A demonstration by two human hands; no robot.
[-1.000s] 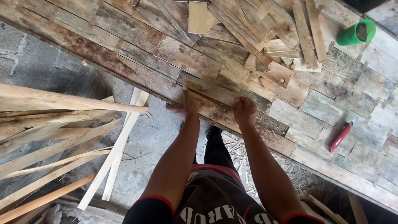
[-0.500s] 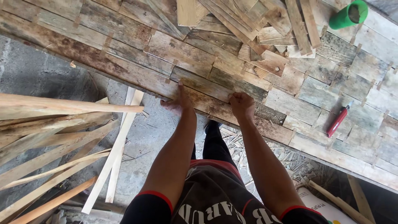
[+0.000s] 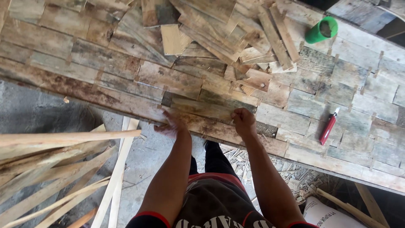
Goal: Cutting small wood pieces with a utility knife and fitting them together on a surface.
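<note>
Between left hand (image 3: 171,126) and right hand (image 3: 244,121): wood strip (image 3: 201,109).

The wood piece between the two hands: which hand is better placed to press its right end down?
Right. The right hand already rests on the right end of the wood piece; the left hand is at its left end, near the board edge.

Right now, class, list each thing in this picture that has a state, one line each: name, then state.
Left hand: flat on the panel's near edge.
Right hand: closed on the wood piece's right end.
Wood piece: lying flat on the panel.
Green cup: tipped on its side.
Red utility knife: lying flat, untouched.
Scrap pile: loose, overlapping.
</note>
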